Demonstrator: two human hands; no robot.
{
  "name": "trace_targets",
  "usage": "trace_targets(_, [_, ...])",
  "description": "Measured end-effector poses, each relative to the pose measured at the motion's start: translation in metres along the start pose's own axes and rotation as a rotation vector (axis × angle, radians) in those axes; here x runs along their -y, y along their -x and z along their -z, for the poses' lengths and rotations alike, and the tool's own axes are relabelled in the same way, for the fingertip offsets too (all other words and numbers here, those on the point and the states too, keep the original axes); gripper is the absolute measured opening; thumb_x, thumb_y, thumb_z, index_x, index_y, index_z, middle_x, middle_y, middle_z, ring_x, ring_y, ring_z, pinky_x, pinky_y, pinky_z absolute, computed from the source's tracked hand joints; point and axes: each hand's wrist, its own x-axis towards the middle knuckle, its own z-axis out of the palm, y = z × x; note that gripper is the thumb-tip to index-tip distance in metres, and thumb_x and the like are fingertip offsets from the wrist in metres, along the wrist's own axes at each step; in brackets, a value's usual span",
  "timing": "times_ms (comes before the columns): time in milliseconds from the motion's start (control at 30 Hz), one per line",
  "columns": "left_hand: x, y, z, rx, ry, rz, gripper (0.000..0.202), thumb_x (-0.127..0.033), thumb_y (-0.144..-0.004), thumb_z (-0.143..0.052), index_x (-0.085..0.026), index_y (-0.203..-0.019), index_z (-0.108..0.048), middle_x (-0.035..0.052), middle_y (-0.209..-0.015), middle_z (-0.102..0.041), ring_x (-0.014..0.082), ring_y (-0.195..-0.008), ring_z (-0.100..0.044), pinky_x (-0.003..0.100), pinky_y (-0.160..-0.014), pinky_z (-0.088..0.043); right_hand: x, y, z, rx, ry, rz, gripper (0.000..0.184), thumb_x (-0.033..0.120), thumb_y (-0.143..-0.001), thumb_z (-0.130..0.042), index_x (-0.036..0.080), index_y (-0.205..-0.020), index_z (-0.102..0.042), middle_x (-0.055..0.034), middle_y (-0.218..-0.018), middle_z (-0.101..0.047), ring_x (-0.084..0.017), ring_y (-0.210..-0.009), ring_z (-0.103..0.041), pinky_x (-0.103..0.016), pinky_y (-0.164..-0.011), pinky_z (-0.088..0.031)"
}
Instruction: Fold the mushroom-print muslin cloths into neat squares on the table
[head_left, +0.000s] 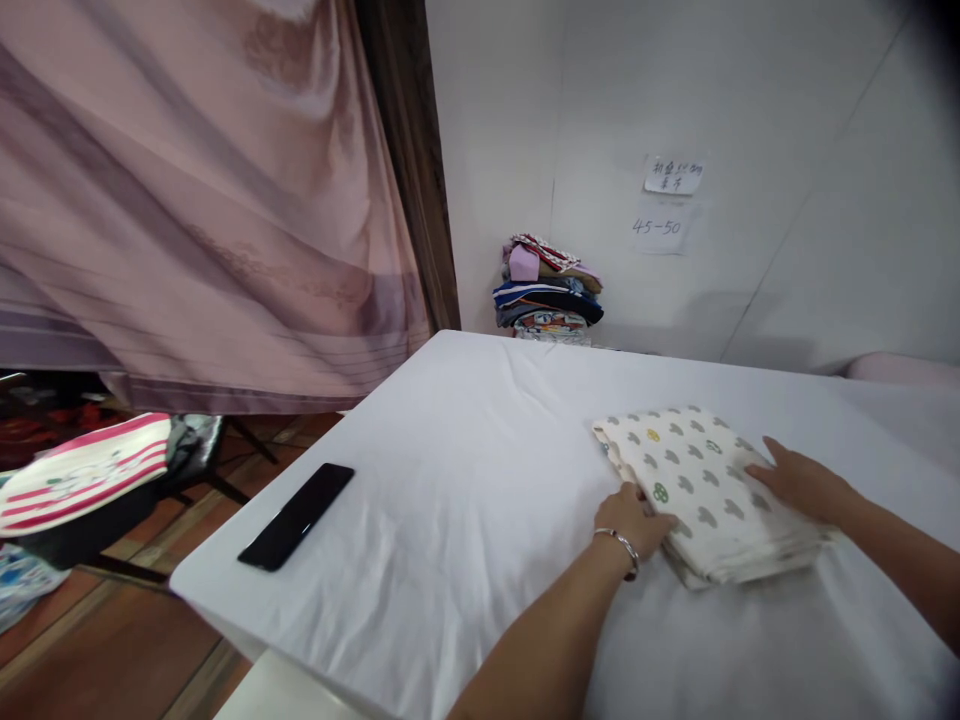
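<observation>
A folded cream cloth [697,480] with grey mushroom-like shapes and a few green and yellow ones lies on the white-covered table [420,480]. My left hand [631,522], with a silver bracelet at the wrist, grips the cloth's near left edge, thumb on top and fingers at the side. On the right side of the cloth rests my right hand [799,480], thumb apart and fingers stretched over the fabric. Some of its fingertips are hard to make out. Several layers show along the cloth's near edge.
A black phone [296,515] lies near the table's left edge. Behind the table stands a stack of folded clothes [549,290] by the wall. A pink curtain [225,200] hangs at the left, above a striped cloth [90,475]. Paper notes [664,228] are on the wall.
</observation>
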Motion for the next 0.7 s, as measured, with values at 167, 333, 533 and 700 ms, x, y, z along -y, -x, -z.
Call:
trace_targets(167, [0.003, -0.003, 0.003, -0.019, -0.015, -0.012, 0.052, -0.051, -0.064, -0.063, -0.022, -0.106, -0.055, 0.0062, -0.105, -0.063, 0.0241, -0.096, -0.057, 0.034, -0.081, -0.046, 0.081, 0.021, -0.010, -0.036, 0.051, 0.321, 0.059, 0.046, -0.081, -0.035, 0.009, -0.125, -0.046, -0.0183, -0.134, -0.043, -0.030, -0.127, -0.034, -0.042, -0.103, -0.028])
trace_targets(333, [0.004, -0.004, 0.000, -0.047, -0.047, -0.024, 0.051, -0.049, -0.063, -0.064, -0.021, -0.104, -0.057, 0.0068, -0.102, -0.065, 0.0254, -0.094, -0.059, 0.034, -0.079, -0.047, 0.124, 0.054, -0.032, 0.171, 0.054, 0.331, 0.057, 0.050, -0.088, -0.024, 0.019, -0.134, -0.037, -0.0072, -0.144, -0.032, -0.024, -0.134, -0.021, -0.046, -0.105, -0.022])
trace_targets(533, [0.015, -0.017, 0.010, -0.021, 0.052, -0.039, 0.031, -0.043, -0.069, -0.060, -0.024, -0.094, -0.062, 0.0002, -0.086, -0.068, 0.0180, -0.077, -0.063, 0.027, -0.069, -0.048, 0.123, 0.055, -0.032, 0.214, 0.051, 0.299, 0.056, 0.050, -0.088, -0.024, 0.019, -0.133, -0.039, -0.0070, -0.144, -0.031, -0.025, -0.134, -0.019, -0.048, -0.105, -0.022])
trace_targets(700, [0.024, -0.030, 0.037, -0.284, -0.002, -0.038, 0.025, -0.032, -0.077, -0.053, -0.023, -0.099, -0.060, 0.0006, -0.090, -0.067, 0.0161, -0.084, -0.060, 0.027, -0.077, -0.046, 0.132, 0.082, -0.016, 0.195, -0.029, 0.382, 0.052, 0.045, -0.090, -0.026, 0.024, -0.137, -0.033, -0.0057, -0.144, -0.028, -0.025, -0.133, -0.021, -0.049, -0.104, -0.026])
